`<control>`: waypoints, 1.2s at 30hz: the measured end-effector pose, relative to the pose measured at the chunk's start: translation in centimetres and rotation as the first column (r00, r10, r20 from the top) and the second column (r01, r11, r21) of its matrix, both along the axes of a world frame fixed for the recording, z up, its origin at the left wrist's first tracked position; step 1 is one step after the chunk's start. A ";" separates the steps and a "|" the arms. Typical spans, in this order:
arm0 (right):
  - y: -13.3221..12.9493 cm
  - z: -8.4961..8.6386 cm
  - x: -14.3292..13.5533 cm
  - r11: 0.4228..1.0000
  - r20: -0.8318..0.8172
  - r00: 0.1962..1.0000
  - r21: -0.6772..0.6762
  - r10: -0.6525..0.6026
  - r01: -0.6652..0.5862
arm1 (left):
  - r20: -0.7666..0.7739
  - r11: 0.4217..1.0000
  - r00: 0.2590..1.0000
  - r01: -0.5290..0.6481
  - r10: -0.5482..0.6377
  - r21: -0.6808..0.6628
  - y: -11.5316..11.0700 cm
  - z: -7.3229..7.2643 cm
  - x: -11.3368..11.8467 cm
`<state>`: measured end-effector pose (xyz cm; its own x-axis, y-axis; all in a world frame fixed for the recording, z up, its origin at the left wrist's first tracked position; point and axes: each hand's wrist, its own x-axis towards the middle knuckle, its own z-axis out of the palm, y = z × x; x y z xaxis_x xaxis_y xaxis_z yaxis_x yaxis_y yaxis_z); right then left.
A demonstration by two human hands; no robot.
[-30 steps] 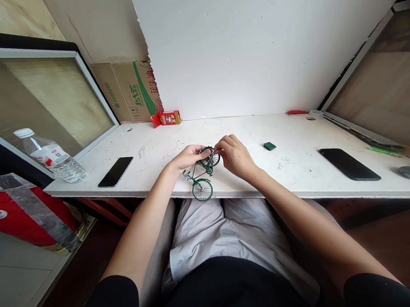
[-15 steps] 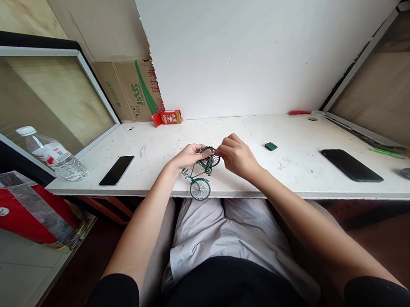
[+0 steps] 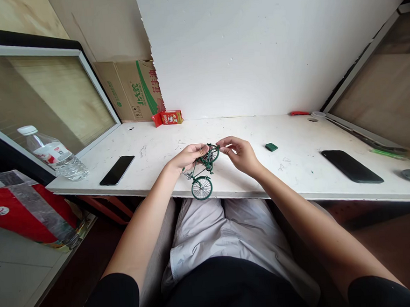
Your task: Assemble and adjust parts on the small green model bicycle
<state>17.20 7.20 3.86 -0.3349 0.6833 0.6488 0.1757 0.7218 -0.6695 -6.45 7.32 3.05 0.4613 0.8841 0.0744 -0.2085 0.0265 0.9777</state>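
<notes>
A small green model bicycle [image 3: 208, 164] is held over the table's front edge, one spoked wheel [image 3: 202, 188] toward my body and the other farther away. My left hand [image 3: 191, 155] grips it around the seat and far wheel, thumb on top, and hides part of the frame. My right hand [image 3: 239, 155] pinches the outer rim of the far wheel or its mudguard with thumb and fingertips. Whether a small part sits between those fingertips is too small to tell. To the right, a small green piece [image 3: 271, 146] lies on the table.
On the white table [image 3: 169, 139] lie a phone [image 3: 117, 170] at left and a black phone-like slab [image 3: 351, 165] at right. A water bottle [image 3: 52, 155] leans at the left end. Along the back are a red box [image 3: 172, 117] and a red object [image 3: 298, 113].
My right hand has shifted slightly and its fingers have uncurled to the wheel's outer edge. The bicycle has turned a little, its near wheel moving slightly right. My left hand keeps its hold.
</notes>
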 end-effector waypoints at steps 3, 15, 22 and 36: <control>0.0 -0.2 -0.2 0.999 -0.057 0.998 -0.038 0.029 -0.031 | 0.031 0.999 0.999 0.021 -0.020 -0.032 -0.2 0.0 0.2; -1.0 -0.4 -1.1 0.998 -0.180 0.982 -0.021 0.054 -0.059 | 0.059 0.998 0.996 0.062 -0.063 0.020 -0.3 0.2 0.4; -1.5 -0.3 -1.4 1.000 -0.184 0.983 0.009 -0.002 0.003 | 0.036 0.992 0.998 0.051 -0.055 0.113 -0.6 0.7 0.4; 0.1 -1.9 -1.2 0.991 0.180 0.978 -0.057 -0.109 0.121 | -0.045 0.909 0.910 -0.407 0.411 0.088 -0.9 4.8 -7.9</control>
<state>16.02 7.27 1.96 -0.3562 0.7643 0.5376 0.3744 0.6438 -0.6673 -14.30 6.41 7.80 0.0661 0.9892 0.1311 -0.1256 -0.1221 0.9845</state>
